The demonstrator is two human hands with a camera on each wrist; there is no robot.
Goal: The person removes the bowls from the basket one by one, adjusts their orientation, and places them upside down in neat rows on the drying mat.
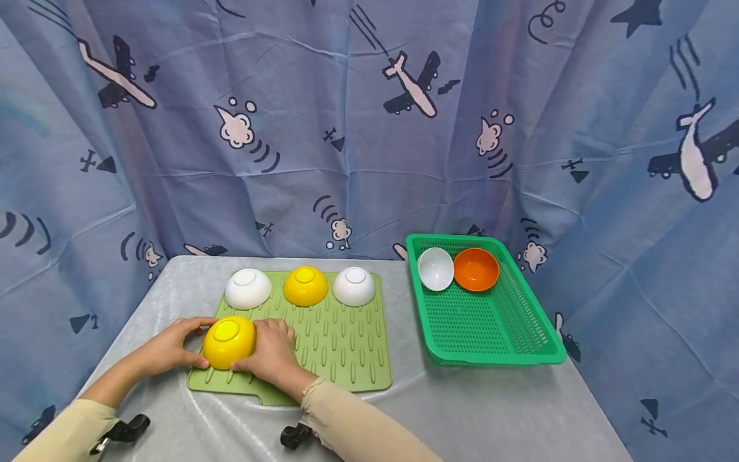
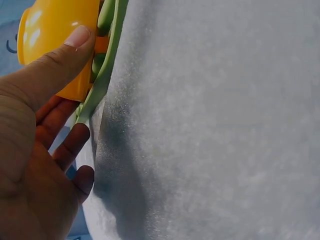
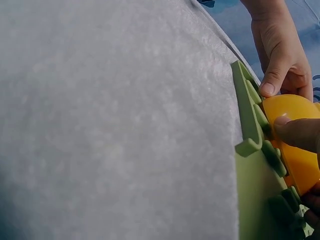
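An upside-down yellow bowl point(image 1: 229, 343) sits at the near left corner of a ridged green drying mat point(image 1: 340, 378), its rim against the ridges. My left hand point(image 1: 173, 346) holds its left side, with the thumb point(image 2: 75, 42) on the bowl wall and the other fingers round the far side. From the right, my right hand point(image 1: 272, 350) grips the same bowl, its thumb point(image 3: 295, 132) pressed near the rim. Behind it, along the mat's far edge, stand a white bowl point(image 1: 248, 290), another yellow bowl point(image 1: 306, 287) and a second white bowl point(image 1: 354, 287), all upside down.
A green plastic basket point(image 1: 430, 327) stands on the right of the grey-covered table point(image 1: 462, 410). Inside, at its back, a white bowl point(image 1: 435, 269) and an orange bowl point(image 1: 476, 269) lie side by side, open side showing. A blue patterned curtain point(image 1: 323, 128) hangs behind the table.
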